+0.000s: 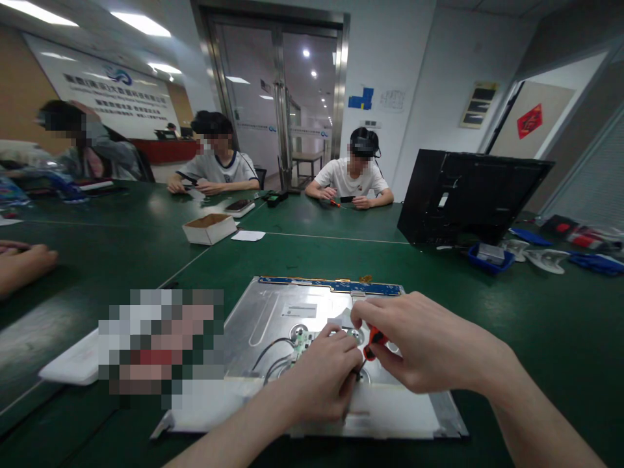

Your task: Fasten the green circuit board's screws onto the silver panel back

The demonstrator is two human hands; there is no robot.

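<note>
the panel [268, 312] lies flat toward the near side of the table [316, 260], with green tabletop stretching past its far and right edges. on its left, a white slab [73, 364], partly blurred out, takes up the room. the panel is silvery, with a blue strip [336, 285] along its far edge and a pale band along its near one. a small green board [302, 341] with dark cables [270, 348] sits mid-panel. the right hand [419, 344] grips a red-and-black screwdriver [370, 351], tilted, tip down near the panel's middle. the left hand [331, 370] is curled beside the tip, partly covering the board; whether it pinches anything i cannot tell. farther out stand an open box [214, 234] and, toward the table's far right, a big black monitor [468, 195] near a blue tray [482, 264].
</note>
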